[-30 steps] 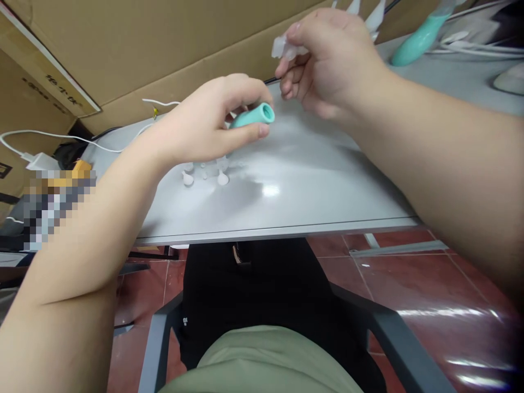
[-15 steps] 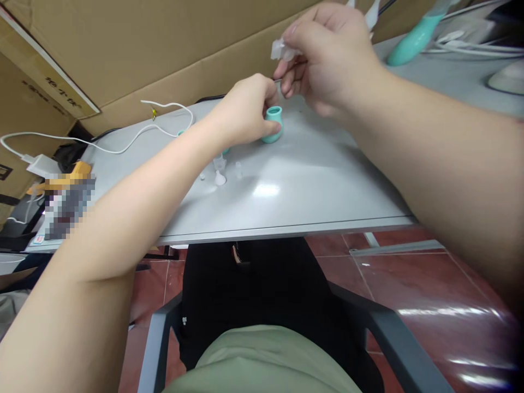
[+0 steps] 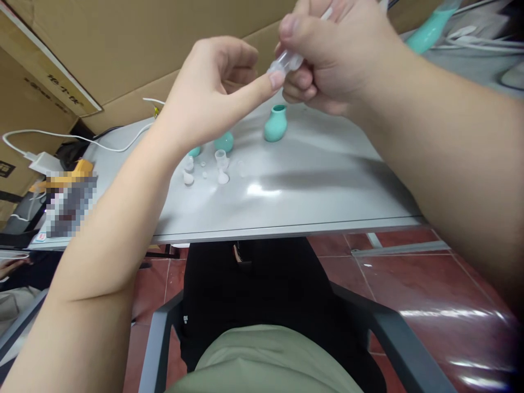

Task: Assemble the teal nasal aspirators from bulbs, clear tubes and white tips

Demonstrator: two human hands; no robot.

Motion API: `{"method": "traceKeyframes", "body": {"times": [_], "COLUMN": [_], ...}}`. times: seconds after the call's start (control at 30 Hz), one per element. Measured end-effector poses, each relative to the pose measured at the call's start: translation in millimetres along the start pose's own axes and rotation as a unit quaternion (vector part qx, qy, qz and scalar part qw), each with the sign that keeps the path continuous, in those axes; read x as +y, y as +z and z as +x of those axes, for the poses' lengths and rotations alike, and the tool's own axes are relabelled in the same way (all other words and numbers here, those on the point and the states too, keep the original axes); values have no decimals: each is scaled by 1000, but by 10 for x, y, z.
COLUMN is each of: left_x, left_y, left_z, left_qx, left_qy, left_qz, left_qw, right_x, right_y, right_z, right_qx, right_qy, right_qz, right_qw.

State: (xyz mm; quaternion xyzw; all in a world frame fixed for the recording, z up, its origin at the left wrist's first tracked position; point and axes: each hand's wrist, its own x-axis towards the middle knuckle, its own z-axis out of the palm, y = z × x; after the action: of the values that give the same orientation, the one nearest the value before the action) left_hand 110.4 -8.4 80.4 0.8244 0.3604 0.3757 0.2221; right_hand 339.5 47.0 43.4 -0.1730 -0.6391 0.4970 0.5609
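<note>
My right hand (image 3: 323, 60) is closed around a clear plastic piece (image 3: 287, 61), held above the table. My left hand (image 3: 229, 82) has its thumb tip against the lower left end of that piece, while its other fingers curl apart from the thumb. Below the hands a teal bulb (image 3: 275, 124) with an open neck stands on the grey table (image 3: 311, 191). Two more teal bulbs lie farther left, one of them (image 3: 224, 142) beside a clear cup-like piece (image 3: 221, 158). Small whitish caps (image 3: 223, 177) rest in front of them.
A white cable (image 3: 123, 148) runs to a charger (image 3: 45, 164) at the left, near an orange object (image 3: 82, 170). Cardboard (image 3: 143, 49) stands behind the table. Another teal bulb (image 3: 432, 33) and cables lie at the back right. Someone's hand (image 3: 12, 267) shows at the far left.
My left hand has let go of the teal bulb and moved up to the clear piece in my right hand. The bulb now stands alone, slightly tilted.
</note>
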Motion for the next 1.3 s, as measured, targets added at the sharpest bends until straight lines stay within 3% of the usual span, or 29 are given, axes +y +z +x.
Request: {"method": "traceKeyframes", "body": {"times": [0.13, 0.23, 0.33, 0.43, 0.53, 0.67, 0.83, 0.93, 1.1, 1.3], "left_x": [21, -80, -226, -308, -309, -277, -213, -188, -157, -121], "left_y": [84, 96, 50, 12, 18, 65, 102, 131, 204, 269], "left_z": [-222, -270, -249, -245, -275, -304, -319, -337, -375, -397], "left_qx": [-16, -36, -53, -38, -33, -74, -76, -72, -69, -104], "left_qy": [2, -11, -28, -37, -45, -27, -5, 0, -36, -34], "left_qz": [-105, -135, -136, -130, -118, -110, -158, -179, -71, -14], "left_qw": [994, 990, 989, 990, 991, 991, 985, 981, 994, 994], "right_x": [37, 8, -45, -89, -140, -199, -322, -467, -567, -353], "right_y": [140, 200, 213, 201, 184, 170, 83, -30, -175, -287], "right_z": [-58, -128, -151, -121, -110, -152, -161, -108, -54, -340], "right_qx": [-85, -124, -144, -148, -132, -133, -184, -243, -318, -277], "right_qy": [-39, -9, 20, 4, 5, 23, 25, 62, 109, 118], "right_qz": [-20, -87, -99, -70, -51, -68, -104, -170, -271, -166], "right_qw": [995, 988, 984, 987, 990, 988, 977, 953, 902, 939]}}
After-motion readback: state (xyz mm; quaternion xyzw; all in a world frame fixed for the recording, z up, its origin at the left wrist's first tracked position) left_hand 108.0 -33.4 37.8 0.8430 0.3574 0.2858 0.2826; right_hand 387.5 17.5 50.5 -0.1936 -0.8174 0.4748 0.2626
